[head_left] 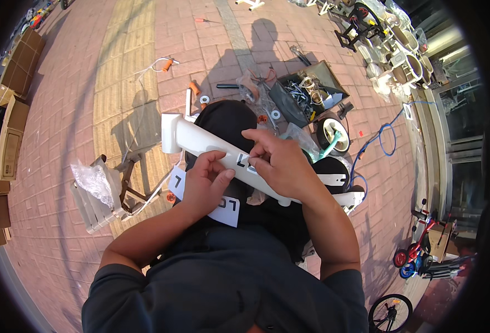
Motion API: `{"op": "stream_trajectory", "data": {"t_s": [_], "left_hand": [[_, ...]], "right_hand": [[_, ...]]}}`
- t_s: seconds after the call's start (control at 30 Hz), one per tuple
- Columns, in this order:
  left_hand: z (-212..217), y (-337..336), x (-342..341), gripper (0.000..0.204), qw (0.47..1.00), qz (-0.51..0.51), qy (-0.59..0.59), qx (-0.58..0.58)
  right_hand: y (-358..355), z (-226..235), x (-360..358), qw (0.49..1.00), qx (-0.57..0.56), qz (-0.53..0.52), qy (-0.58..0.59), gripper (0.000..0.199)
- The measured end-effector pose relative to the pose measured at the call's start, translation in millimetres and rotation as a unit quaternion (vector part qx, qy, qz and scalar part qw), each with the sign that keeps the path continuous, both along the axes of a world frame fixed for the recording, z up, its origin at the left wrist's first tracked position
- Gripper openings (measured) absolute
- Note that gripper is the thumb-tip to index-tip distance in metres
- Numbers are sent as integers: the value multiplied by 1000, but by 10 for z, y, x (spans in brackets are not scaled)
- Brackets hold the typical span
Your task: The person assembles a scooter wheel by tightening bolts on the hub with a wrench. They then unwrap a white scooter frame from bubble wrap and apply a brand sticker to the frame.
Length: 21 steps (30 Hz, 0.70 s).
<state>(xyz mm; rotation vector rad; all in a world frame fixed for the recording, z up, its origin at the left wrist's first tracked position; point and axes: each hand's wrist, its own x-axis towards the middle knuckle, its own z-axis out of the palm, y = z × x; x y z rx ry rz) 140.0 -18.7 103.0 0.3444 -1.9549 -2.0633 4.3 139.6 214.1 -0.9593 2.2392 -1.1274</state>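
Head view: the white frame (pixel 211 141) lay slantwise across the person's lap, over the brick pavement (pixel 67 111). The left hand (pixel 205 186) curled its fingers against the frame's near edge, thumb pressing a black sticker (pixel 242 161) on it. The right hand (pixel 278 161) pinched down at the sticker's other end, fingertips closed on it. A sticker sheet (pixel 225 208) sat under the left wrist. A toolbox (pixel 306 91) stood beyond, near a small wheel (pixel 332 135).

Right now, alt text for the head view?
Both hands press black stickers onto a white frame part held over the lap: left hand, right hand. A white sticker sheet lies beneath; a parts box sits on brick paving.
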Motion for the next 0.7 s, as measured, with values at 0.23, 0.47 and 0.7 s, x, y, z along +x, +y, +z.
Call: {"op": "stream_trajectory", "data": {"t_s": [0.23, 0.47, 0.7], "left_hand": [[199, -271, -21, 5, 979, -51, -115, 162], [314, -596, -109, 6, 986, -26, -166, -20], [373, -544, -163, 13, 978, -16, -181, -106]], "right_hand": [[-72, -46, 94, 999, 38, 23, -9, 45], [14, 7, -16, 990, 132, 53, -15, 19], [9, -56, 11, 981, 185, 51, 14, 22]]}}
